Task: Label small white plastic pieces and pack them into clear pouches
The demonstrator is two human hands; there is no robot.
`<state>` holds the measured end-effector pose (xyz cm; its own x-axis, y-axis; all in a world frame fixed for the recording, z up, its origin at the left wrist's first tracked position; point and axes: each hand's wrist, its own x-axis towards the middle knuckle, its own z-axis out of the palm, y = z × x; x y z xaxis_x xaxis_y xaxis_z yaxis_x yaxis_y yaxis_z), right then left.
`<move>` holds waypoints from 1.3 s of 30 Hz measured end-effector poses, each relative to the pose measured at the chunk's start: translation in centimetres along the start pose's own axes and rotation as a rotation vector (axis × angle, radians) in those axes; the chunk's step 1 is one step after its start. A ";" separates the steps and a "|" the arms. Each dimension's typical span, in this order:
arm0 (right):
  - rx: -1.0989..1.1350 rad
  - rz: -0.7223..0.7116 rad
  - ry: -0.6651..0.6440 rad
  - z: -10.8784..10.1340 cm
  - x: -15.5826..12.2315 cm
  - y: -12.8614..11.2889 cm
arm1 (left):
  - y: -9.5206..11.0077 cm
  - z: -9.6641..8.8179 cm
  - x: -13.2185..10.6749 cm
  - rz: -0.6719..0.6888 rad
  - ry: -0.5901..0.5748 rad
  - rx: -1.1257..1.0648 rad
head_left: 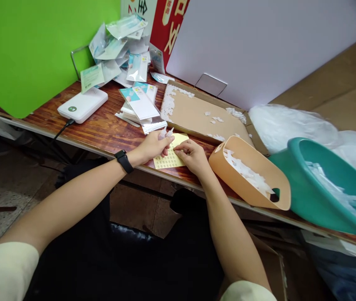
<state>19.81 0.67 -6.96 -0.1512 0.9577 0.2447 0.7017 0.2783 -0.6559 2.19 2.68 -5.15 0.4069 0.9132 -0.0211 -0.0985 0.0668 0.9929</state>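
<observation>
My left hand (153, 147), with a black watch on its wrist, is closed around small translucent plastic pieces (167, 133) whose pointed tips stick up past the fingers. Beneath both hands lies a pale yellow sheet of small round stickers (172, 160) in rows, partly covered by the fingers. My right hand (194, 155) rests over the sheet's right side, thumb and forefinger pinched together at its surface. Whatever is between those fingertips is too small to make out. Just beyond the left hand are stacked clear packets with blue-and-white cards (142, 102).
A shallow cardboard tray (196, 109) holds scattered small white pieces. Right of my hands stand an orange bin (243, 184) of translucent pieces and a green basin (297, 184) of clear strips. At left are a white power bank (83, 104) with cable and heaped packets (118, 50).
</observation>
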 end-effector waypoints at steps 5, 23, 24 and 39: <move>-0.022 -0.016 -0.041 -0.2 0.0 0.1 | -0.1 -0.2 -0.1 0.009 -0.013 0.005; -0.211 0.013 -0.157 -0.9 1.1 -0.6 | 0.0 0.0 -0.1 0.001 0.003 -0.026; -0.223 0.022 -0.162 -0.9 1.2 -0.7 | 0.0 0.1 -0.1 -0.004 0.004 -0.030; -0.214 -0.053 -0.229 -1.3 1.0 -0.6 | 0.6 0.4 -0.5 -0.049 0.043 -0.079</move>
<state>20.13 1.36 -5.40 -0.3277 0.9404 0.0913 0.8157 0.3303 -0.4749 2.27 2.17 -4.48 0.3735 0.9245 -0.0764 -0.1512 0.1420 0.9783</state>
